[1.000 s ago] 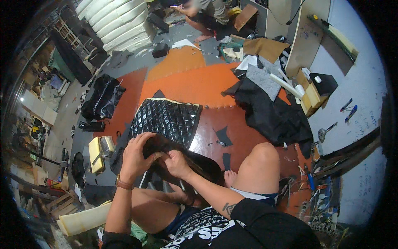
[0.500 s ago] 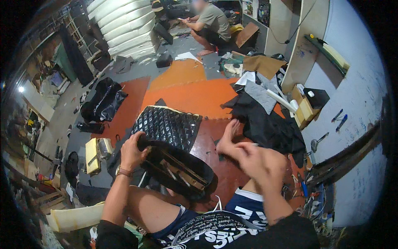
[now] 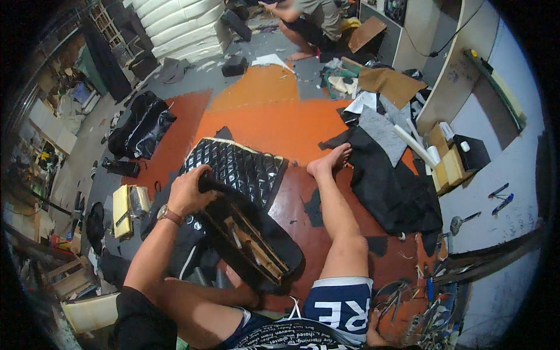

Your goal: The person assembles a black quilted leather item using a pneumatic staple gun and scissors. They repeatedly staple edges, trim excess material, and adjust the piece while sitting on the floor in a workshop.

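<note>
My left hand, with a watch on its wrist, is closed round the far left end of a black upholstered piece. This long rounded piece lies tilted in front of me. Its open side shows a bare wooden frame inside. Behind it a black quilted sheet with diamond stitching and a pale edge lies on the floor. My right hand is low beside my right thigh, close to a clutter of tools and wires. Its fingers are mostly hidden, so I cannot tell whether it holds anything.
Black fabric and grey offcuts lie to the right, by a yellow foam block. At the left are yellow foam pieces and a black glossy bundle. Another person squats at the back near stacked white cushions.
My right hand has gone from above my right leg down to the tools beside my thigh. My right leg is now stretched out. The left hand keeps its grip on the black piece.
</note>
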The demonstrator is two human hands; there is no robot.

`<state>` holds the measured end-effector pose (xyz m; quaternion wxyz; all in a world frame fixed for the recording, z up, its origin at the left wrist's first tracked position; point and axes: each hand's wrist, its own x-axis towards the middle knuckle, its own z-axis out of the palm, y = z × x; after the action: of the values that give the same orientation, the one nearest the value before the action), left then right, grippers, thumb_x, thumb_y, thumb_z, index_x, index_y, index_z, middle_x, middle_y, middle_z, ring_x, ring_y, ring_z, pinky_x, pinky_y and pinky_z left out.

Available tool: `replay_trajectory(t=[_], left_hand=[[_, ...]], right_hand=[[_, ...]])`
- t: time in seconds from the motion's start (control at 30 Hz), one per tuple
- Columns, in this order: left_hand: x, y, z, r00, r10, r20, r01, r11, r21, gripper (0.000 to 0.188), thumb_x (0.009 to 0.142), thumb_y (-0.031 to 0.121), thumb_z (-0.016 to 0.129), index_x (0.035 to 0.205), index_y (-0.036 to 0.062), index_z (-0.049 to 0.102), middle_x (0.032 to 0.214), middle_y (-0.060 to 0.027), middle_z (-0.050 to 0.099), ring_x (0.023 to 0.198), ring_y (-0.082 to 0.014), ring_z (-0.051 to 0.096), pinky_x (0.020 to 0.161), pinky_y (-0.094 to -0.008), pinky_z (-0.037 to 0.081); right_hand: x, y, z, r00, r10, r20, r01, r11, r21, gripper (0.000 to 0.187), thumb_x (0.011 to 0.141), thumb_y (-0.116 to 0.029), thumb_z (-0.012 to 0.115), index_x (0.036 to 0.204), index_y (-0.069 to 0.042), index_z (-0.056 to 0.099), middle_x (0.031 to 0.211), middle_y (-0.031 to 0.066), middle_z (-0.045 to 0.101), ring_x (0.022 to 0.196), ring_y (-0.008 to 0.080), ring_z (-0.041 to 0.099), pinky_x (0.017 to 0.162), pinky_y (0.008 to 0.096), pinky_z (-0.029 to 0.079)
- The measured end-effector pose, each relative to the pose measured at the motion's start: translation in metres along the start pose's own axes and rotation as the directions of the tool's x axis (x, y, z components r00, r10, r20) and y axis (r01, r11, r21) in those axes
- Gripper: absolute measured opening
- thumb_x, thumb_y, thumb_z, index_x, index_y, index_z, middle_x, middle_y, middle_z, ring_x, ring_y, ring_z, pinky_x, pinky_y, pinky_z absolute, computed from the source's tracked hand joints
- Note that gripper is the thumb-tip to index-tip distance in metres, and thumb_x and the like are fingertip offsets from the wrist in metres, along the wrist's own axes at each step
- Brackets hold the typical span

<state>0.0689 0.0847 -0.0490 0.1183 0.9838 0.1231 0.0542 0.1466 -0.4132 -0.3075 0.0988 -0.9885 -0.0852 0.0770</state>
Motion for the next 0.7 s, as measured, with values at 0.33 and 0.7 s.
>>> replay_trajectory(t=[0.33, 0.7], left_hand=[[-0.03, 0.054, -0.015, 0.985, 0.153, -0.079, -0.146, 0.986, 0.085, 0.068, 0.076, 0.027, 0.086, 0.137, 0.015, 0.058, 0.12, -0.0127, 0.069, 0.107, -0.037, 0.067, 0.091, -0.0467, 0.054], [-0.094, 0.108, -0.036, 0.969, 0.163, -0.186, -0.14, 0.982, 0.13, 0.076, 0.071, 0.024, 0.088, 0.138, 0.0123, 0.055, 0.12, -0.0133, 0.068, 0.11, -0.0379, 0.065, 0.095, -0.0469, 0.053]], right_hand=[[0.2, -0.208, -0.115, 0.935, 0.332, 0.127, -0.093, 0.573, -0.815, 0.096, 0.094, -0.085, 0.017, 0.169, -0.024, 0.008, 0.175, 0.0141, 0.005, 0.159, 0.0414, 0.008, 0.122, 0.0709, 0.014], [-0.031, -0.023, -0.035, 0.978, 0.128, 0.164, -0.134, 0.99, 0.03, 0.079, 0.092, -0.056, 0.047, 0.155, -0.012, 0.03, 0.135, 0.0146, 0.038, 0.117, 0.032, 0.039, 0.093, 0.0545, 0.035]])
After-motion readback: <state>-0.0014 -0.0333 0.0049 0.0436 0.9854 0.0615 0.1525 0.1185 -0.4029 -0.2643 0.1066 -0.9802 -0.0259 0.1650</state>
